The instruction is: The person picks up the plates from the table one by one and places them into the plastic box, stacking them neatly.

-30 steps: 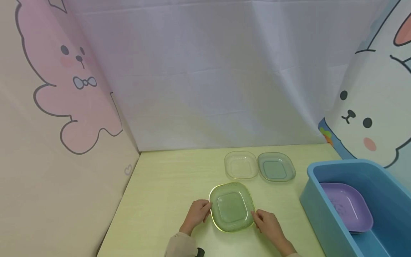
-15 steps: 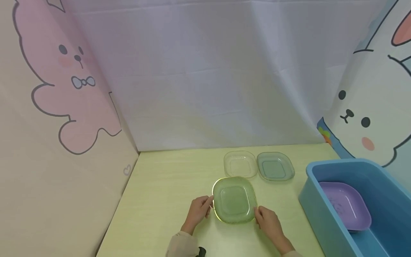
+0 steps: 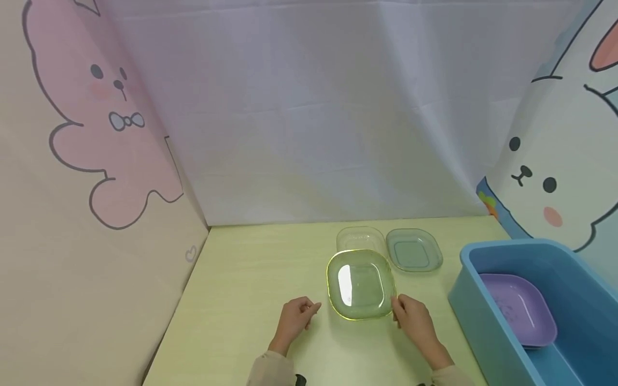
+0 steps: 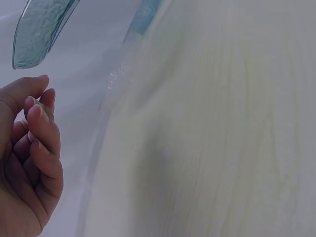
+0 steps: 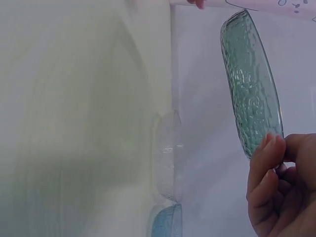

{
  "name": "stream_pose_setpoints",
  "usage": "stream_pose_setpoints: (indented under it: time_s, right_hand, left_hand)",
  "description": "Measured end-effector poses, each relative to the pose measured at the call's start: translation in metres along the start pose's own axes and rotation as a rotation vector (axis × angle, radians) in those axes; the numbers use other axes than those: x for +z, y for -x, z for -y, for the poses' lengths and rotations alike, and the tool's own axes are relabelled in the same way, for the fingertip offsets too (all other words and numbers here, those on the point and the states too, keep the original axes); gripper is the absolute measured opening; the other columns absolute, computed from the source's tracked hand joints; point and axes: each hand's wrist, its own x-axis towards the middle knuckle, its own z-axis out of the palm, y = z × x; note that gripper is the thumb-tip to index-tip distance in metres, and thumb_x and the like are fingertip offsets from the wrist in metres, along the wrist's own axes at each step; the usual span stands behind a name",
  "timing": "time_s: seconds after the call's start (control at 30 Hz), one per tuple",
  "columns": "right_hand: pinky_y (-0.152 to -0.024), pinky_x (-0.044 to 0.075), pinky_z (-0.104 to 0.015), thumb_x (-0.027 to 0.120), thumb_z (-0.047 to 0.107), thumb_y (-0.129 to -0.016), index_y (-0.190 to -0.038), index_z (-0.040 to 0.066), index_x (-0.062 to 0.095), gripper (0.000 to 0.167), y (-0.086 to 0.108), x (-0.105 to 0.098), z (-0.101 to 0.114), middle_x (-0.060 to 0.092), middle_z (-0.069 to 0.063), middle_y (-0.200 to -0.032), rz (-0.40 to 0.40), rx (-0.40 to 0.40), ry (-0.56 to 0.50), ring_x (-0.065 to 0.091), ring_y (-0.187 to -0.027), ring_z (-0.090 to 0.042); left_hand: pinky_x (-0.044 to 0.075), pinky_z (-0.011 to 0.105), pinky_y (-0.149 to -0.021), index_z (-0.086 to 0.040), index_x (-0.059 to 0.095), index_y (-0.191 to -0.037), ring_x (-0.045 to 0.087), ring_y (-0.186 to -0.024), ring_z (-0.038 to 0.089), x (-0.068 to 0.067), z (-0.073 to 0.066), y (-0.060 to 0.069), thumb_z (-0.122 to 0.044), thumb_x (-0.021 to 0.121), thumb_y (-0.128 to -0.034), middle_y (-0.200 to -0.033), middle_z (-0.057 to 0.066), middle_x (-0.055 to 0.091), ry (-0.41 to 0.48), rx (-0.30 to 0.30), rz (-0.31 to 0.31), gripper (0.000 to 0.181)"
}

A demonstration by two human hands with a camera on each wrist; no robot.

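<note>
A square green glass plate [image 3: 362, 285] with a gold rim is held in the air above the table. My right hand [image 3: 414, 321] pinches its near right edge between thumb and fingers. In the right wrist view, the plate's textured underside [image 5: 251, 89] shows above the fingertips. My left hand [image 3: 295, 320] is apart from the plate's left edge and holds nothing, its fingers loosely curled. The left wrist view also shows a gap between that hand [image 4: 29, 153] and the plate [image 4: 39, 32]. Behind, the green plate partly covers a clear glass plate [image 3: 359, 236] on the table.
A bluish glass plate [image 3: 414, 250] lies right of the clear one on the pale wooden table [image 3: 232, 300]. At the right stands a blue bin [image 3: 487, 316] with a purple plate [image 3: 523, 311] inside. A white cloth [image 3: 309, 134] hangs behind the table.
The green plate has moved away from me and slightly right, now overlapping the clear plate in the head view. My left hand has let go of its edge; my right hand keeps its hold.
</note>
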Motion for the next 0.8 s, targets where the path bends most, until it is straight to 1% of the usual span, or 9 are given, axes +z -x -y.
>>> stream_pose_setpoints:
  time_s: [0.13, 0.27, 0.37, 0.53, 0.6, 0.8]
  right_hand:
    - [-0.045, 0.033, -0.023, 0.042, 0.022, -0.097, -0.065, 0.009, 0.051, 0.036, -0.003, -0.014, 0.008, 0.049, 0.002, -0.051, -0.005, 0.013, 0.001, 0.043, -0.045, -0.009]
    - [-0.046, 0.033, -0.024, 0.04, 0.023, -0.098, -0.065, 0.008, 0.052, 0.038, -0.005, -0.03, 0.013, 0.049, 0.002, -0.05, -0.025, 0.008, 0.014, 0.042, -0.046, -0.01]
    - [-0.046, 0.033, -0.025, 0.039, 0.024, -0.098, -0.065, 0.008, 0.052, 0.039, -0.007, -0.042, 0.017, 0.049, 0.002, -0.05, -0.048, -0.014, 0.026, 0.041, -0.045, -0.011]
    - [-0.045, 0.033, -0.025, 0.04, 0.023, -0.098, -0.064, 0.007, 0.053, 0.04, -0.014, -0.061, 0.023, 0.049, 0.002, -0.049, -0.108, -0.062, 0.037, 0.04, -0.044, -0.01]
    - [-0.045, 0.032, -0.025, 0.039, 0.024, -0.098, -0.063, 0.007, 0.053, 0.041, -0.017, -0.068, 0.026, 0.049, 0.003, -0.049, -0.133, -0.079, 0.048, 0.039, -0.044, -0.01]
    - [-0.045, 0.031, -0.026, 0.036, 0.027, -0.098, -0.064, 0.008, 0.052, 0.043, -0.024, -0.091, 0.037, 0.05, 0.002, -0.049, -0.188, -0.103, 0.08, 0.038, -0.043, -0.011]
  left_hand:
    - [0.031, 0.019, -0.04, -0.005, 0.063, -0.075, 0.04, -0.038, 0.003, -0.001, 0.001, 0.0, -0.037, 0.06, -0.0865, -0.047, -0.008, 0.045, -0.017, 0.012, -0.009, 0.034]
    - [0.031, 0.019, -0.041, -0.004, 0.064, -0.075, 0.04, -0.039, 0.003, 0.0, 0.002, 0.003, -0.037, 0.06, -0.0866, -0.047, -0.007, 0.045, -0.011, -0.007, -0.008, 0.035]
    - [0.031, 0.019, -0.04, -0.006, 0.063, -0.075, 0.041, -0.039, 0.004, 0.0, 0.003, 0.003, -0.037, 0.061, -0.0865, -0.047, -0.007, 0.046, -0.008, -0.023, -0.006, 0.033]
    - [0.031, 0.019, -0.041, -0.005, 0.064, -0.076, 0.043, -0.039, 0.005, -0.001, 0.004, 0.003, -0.037, 0.06, -0.0867, -0.048, -0.004, 0.049, 0.0, -0.032, 0.0, 0.033]
    - [0.032, 0.02, -0.04, -0.004, 0.064, -0.077, 0.043, -0.039, 0.006, -0.002, 0.004, 0.003, -0.036, 0.06, -0.0871, -0.048, -0.003, 0.05, 0.005, -0.022, 0.003, 0.034]
    - [0.031, 0.019, -0.04, -0.006, 0.064, -0.076, 0.042, -0.039, 0.005, -0.003, 0.005, 0.003, -0.037, 0.059, -0.0873, -0.049, 0.001, 0.053, 0.01, -0.016, 0.002, 0.033]
